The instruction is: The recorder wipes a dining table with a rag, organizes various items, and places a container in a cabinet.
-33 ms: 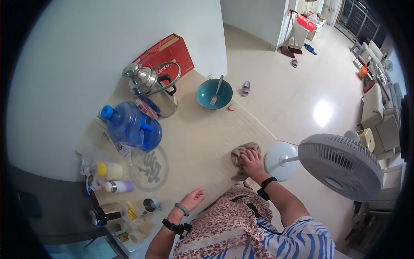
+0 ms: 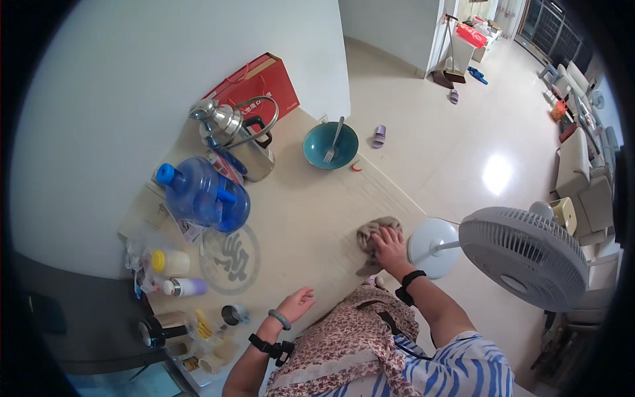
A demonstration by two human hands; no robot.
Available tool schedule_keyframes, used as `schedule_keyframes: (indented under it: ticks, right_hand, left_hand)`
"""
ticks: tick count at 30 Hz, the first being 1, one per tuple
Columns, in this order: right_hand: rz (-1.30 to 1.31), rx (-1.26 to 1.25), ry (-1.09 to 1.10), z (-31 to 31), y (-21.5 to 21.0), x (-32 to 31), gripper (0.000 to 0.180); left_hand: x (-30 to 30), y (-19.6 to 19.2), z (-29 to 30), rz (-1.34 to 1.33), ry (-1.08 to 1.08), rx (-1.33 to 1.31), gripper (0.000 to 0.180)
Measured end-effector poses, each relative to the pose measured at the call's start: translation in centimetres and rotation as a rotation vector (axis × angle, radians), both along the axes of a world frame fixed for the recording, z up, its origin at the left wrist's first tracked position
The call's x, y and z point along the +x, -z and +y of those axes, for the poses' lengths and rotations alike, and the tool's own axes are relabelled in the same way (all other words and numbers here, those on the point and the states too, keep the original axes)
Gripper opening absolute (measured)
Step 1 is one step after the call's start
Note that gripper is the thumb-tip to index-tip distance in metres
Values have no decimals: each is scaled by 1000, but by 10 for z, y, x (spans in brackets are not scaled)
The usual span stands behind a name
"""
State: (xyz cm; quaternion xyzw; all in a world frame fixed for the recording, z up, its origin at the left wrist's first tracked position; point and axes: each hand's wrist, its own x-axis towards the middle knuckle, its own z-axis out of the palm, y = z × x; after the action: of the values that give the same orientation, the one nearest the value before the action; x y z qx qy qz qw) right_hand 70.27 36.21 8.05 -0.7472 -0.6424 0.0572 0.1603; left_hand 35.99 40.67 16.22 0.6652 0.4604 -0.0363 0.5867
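My right hand [image 2: 390,250] presses down on a crumpled brown-grey cloth [image 2: 378,229] at the right corner of the pale table [image 2: 301,231]; its fingers are bent over the cloth, and part of it bunches out towards my body. Near the table's front edge, my left hand [image 2: 296,305] hovers or rests with nothing in it, its fingers loosely apart. At the far corner stands a teal bowl [image 2: 319,149] with a fork [image 2: 335,140] leaning inside. A small red scrap [image 2: 356,168] lies beside the bowl.
A white fan [image 2: 522,258] stands just right of the table corner. Along the left are a steel kettle [image 2: 254,155], a blue water jug [image 2: 205,195], a red gift bag [image 2: 278,86], a yellow-lidded jar [image 2: 173,263], a white-purple bottle [image 2: 186,286] and a metal cup [image 2: 231,314].
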Motion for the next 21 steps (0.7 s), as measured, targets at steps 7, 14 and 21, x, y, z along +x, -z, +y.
schedule_keyframes:
  ticks: [7, 14, 21]
  right_hand:
    - [6, -21, 139, 79, 3, 39, 55]
    - [44, -29, 199, 113, 4, 54, 55]
    - [137, -28, 160, 125, -7, 49, 58]
  left_hand:
    - [70, -9, 67, -194, -61, 45, 44]
    - [188, -3, 156, -226, -401, -253, 52]
    - [234, 92, 263, -452, -897, -620, 61]
